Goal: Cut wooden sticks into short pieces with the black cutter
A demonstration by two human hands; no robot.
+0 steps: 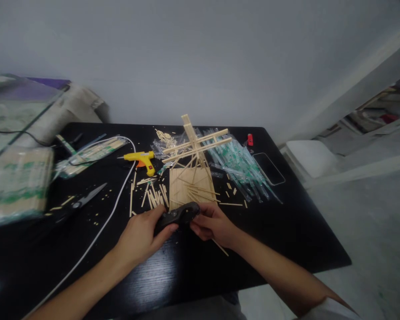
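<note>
Left hand (138, 235) has grip clamped on black tool (176, 216), probably stiff, hefty; right hand (216, 224) pinches thin stick (221, 249), likely light, snappable, best held mid-length.

Hand tool (178, 215) is showing blk | stick base (180, 189) is showing tan, parallel stripes | glue gun (142, 157) is showing ylw/orng | wrappers (235, 164) are showing clr/grn

Black hand tool (175, 216): gripped in left hand (138, 235), one end at right hand (215, 224). Thin wooden stick (222, 249): held in right hand, slanting, free end toward wearer. Stick assembly (200, 155): pale wood, flat slatted base (176, 180), crossed arms (216, 134) above; stands beyond tool.
</note>
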